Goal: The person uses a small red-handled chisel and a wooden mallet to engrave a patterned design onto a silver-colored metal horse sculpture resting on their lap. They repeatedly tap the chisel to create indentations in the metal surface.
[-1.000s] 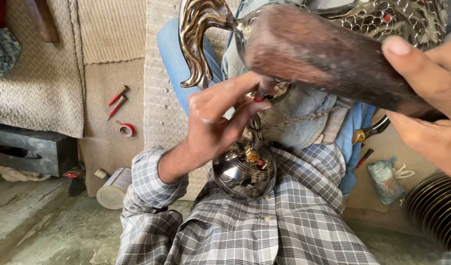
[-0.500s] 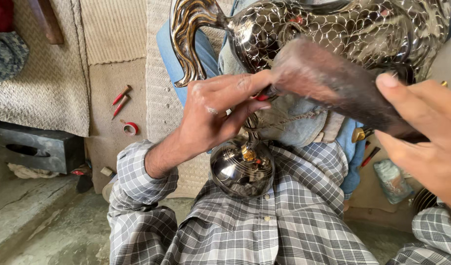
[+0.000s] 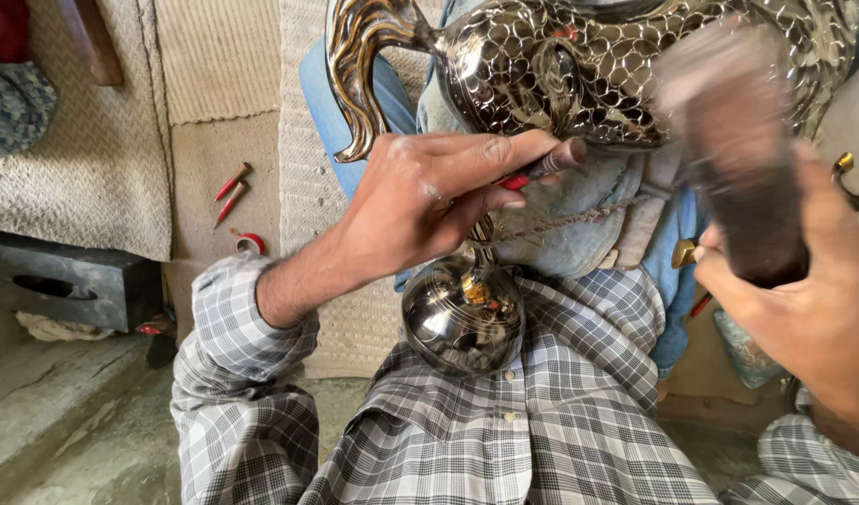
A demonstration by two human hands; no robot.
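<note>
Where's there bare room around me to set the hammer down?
Bare patches: the tan mat left of the red punches, and the stone floor below the dark block. Crowded: your lap, filled by the metal bird and its round base, with left hand and right hand working there.

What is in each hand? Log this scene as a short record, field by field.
left hand: pinches a red-handled punch, tip against the vessel
right hand: grips a dark wooden mallet, blurred
workpiece: shiny scale-patterned metal vessel with curled gilt handle, on the lap
clothing: grey checked shirt
floor: two red-handled tools on a woven mat
</note>
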